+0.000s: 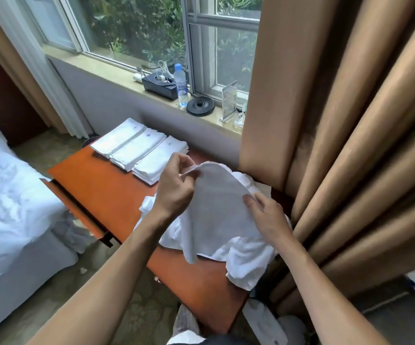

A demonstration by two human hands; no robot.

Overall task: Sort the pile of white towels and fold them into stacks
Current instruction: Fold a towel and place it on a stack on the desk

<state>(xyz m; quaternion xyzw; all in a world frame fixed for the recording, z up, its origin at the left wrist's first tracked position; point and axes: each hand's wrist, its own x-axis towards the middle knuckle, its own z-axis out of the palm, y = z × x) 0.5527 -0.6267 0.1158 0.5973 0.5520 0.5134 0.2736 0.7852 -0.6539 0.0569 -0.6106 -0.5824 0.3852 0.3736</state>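
Towel [216,207] held up by two hands above the pile [248,265].
The left hand [175,188] pinches the top edge of the towel between thumb and curled fingers; the right hand [268,217] pinches its right edge, lower and nearer to the person. The cloth hangs between both grips, over the crumpled pile just under them on the table [106,185]. Beyond the left hand, three folded stacks [139,149] lie side by side. Right of the right hand hangs a curtain [350,145].

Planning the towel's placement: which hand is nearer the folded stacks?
Left. The left hand pinches the towel just beside the folded stacks; the right hand holds its other edge, farther away.
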